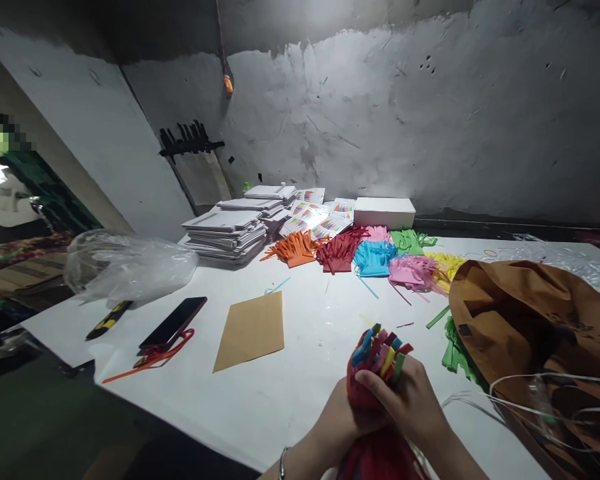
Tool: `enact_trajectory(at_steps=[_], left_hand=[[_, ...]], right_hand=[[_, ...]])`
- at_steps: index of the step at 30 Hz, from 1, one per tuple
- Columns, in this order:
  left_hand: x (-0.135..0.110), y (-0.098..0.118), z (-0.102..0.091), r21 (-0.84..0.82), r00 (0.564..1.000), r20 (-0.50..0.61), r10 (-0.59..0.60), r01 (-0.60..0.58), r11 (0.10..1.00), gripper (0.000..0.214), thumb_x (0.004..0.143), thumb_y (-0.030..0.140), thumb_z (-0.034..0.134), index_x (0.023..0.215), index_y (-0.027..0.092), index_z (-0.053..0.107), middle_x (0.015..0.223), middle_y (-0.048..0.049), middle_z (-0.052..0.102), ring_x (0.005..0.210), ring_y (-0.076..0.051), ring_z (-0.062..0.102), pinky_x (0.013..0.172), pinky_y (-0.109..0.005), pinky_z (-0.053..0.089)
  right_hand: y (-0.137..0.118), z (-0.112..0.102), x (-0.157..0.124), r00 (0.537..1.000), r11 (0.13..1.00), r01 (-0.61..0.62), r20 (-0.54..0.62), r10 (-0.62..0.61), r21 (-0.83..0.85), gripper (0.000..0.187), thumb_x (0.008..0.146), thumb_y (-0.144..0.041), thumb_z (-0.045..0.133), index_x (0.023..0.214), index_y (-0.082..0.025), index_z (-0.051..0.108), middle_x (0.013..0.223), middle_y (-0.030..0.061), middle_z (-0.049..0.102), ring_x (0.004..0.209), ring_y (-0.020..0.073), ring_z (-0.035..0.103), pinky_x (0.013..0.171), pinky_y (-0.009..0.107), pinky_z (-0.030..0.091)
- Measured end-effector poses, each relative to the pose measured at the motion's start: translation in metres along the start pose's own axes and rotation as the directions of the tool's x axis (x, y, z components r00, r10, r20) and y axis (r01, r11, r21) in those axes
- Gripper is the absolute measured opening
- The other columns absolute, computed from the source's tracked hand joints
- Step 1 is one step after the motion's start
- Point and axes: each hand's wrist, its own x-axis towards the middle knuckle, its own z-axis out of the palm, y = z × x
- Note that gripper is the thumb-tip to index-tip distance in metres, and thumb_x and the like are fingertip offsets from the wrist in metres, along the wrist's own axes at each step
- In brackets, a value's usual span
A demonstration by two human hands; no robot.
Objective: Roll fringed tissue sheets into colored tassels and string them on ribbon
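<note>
Near the front edge of the table, both my hands are closed around a bundle of coloured paper tassels [375, 347]. The rolled ends point up in red, blue, pink, yellow and green, and dark red strips hang below. My left hand [349, 408] wraps the bundle from the left, its fingers mostly hidden. My right hand [411, 397] grips from the right, with its thumb pressed across the front just below the ends. Beyond the hands lie fringed paper pieces in piles: orange [297, 249], dark red [341, 251], blue [375, 258], pink [411, 272] and green [411, 241].
A brown sheet [254, 332], a phone [175, 323] and a yellow-black cutter [109, 321] lie to the left. Behind them are a clear plastic bag [130, 267] and stacked white packs [225, 237]. A brown fabric bag [525, 300] covers the right side. A white box [384, 212] stands by the wall.
</note>
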Motion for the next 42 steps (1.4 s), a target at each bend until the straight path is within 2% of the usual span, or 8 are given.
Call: enact_trajectory(at_steps=[5,10,17,22,29,34,39,42], left_hand=[[0.0,0.006,-0.041,0.069,0.995,-0.101,0.001,0.006,0.998,0.058,0.062,0.046,0.091,0.108,0.015,0.076,0.104,-0.0105,0.077,0.103,-0.035,0.068,0.096,-0.045,0.052],[0.0,0.022,-0.075,0.151,0.979,-0.198,0.056,-0.026,0.988,0.052,0.064,0.051,0.086,0.1,0.014,0.076,0.093,-0.0103,0.077,0.092,-0.033,0.07,0.086,-0.042,0.055],[0.006,0.042,-0.051,0.589,0.997,0.026,0.067,-0.069,0.805,0.029,0.077,0.029,0.073,0.106,0.023,0.075,0.102,-0.0076,0.077,0.097,-0.034,0.07,0.084,-0.042,0.052],[-0.011,0.073,-0.034,0.678,0.925,0.378,-0.044,-0.244,0.694,0.029,0.074,0.021,0.076,0.102,0.024,0.076,0.093,-0.0035,0.078,0.087,-0.028,0.072,0.082,-0.033,0.053],[-0.009,0.083,-0.045,0.89,0.995,0.09,0.045,-0.101,0.444,0.034,0.092,0.03,0.058,0.124,0.02,0.066,0.119,-0.0119,0.074,0.106,-0.033,0.069,0.09,-0.041,0.053],[-0.008,0.073,-0.037,0.834,0.916,0.385,-0.114,-0.292,0.468,0.028,0.075,0.023,0.072,0.103,0.022,0.071,0.095,-0.0034,0.077,0.087,-0.026,0.071,0.079,-0.03,0.054],[-0.006,0.082,-0.05,0.937,0.997,0.075,0.0,-0.07,0.342,0.023,0.083,0.016,0.053,0.102,0.018,0.065,0.095,-0.0078,0.074,0.084,-0.024,0.068,0.075,-0.03,0.051],[-0.006,0.082,-0.049,0.894,0.941,0.3,-0.159,-0.219,0.391,0.015,0.072,0.018,0.066,0.087,0.02,0.067,0.082,-0.0036,0.073,0.075,-0.023,0.067,0.07,-0.029,0.05]], right_hand=[[0.023,-0.042,-0.006,0.978,0.978,-0.153,0.164,0.129,0.142,0.066,0.078,-0.056,0.076,0.133,-0.024,0.058,0.098,0.0024,0.067,0.057,0.0111,0.052,0.051,0.023,0.045],[0.072,-0.062,-0.043,0.997,0.988,0.039,0.069,-0.028,-0.152,0.029,0.1,-0.046,0.051,0.102,-0.024,0.069,0.082,0.0037,0.07,0.072,0.0188,0.068,0.064,0.025,0.054],[0.006,-0.042,-0.032,0.762,0.411,0.637,0.452,-0.464,-0.652,0.022,0.09,-0.007,0.051,0.08,-0.024,0.061,0.067,0.0,0.063,0.052,0.0172,0.059,0.047,0.029,0.033],[-0.015,-0.057,0.011,0.828,0.743,0.511,0.48,-0.29,-0.433,0.02,0.102,-0.024,0.053,0.092,-0.024,0.07,0.08,-0.0017,0.071,0.07,0.0116,0.067,0.063,0.019,0.044],[0.006,-0.028,-0.024,0.803,0.69,0.558,0.509,-0.31,-0.46,0.015,0.087,-0.013,0.061,0.075,-0.019,0.067,0.07,0.0011,0.069,0.053,0.0124,0.059,0.05,0.021,0.035],[-0.007,-0.044,-0.004,0.81,0.777,0.524,0.486,-0.327,-0.35,0.026,0.101,-0.019,0.044,0.096,-0.02,0.07,0.084,0.0025,0.07,0.073,0.0123,0.065,0.066,0.019,0.045],[0.001,-0.039,-0.018,0.814,0.741,0.52,0.512,-0.276,-0.426,0.021,0.096,-0.022,0.056,0.079,-0.018,0.068,0.072,0.0023,0.069,0.056,0.0143,0.061,0.054,0.023,0.041],[0.0,-0.039,-0.02,0.827,0.754,0.502,0.49,-0.275,-0.424,0.018,0.101,-0.025,0.052,0.096,-0.018,0.068,0.084,0.0022,0.072,0.071,0.0133,0.066,0.065,0.021,0.044]])
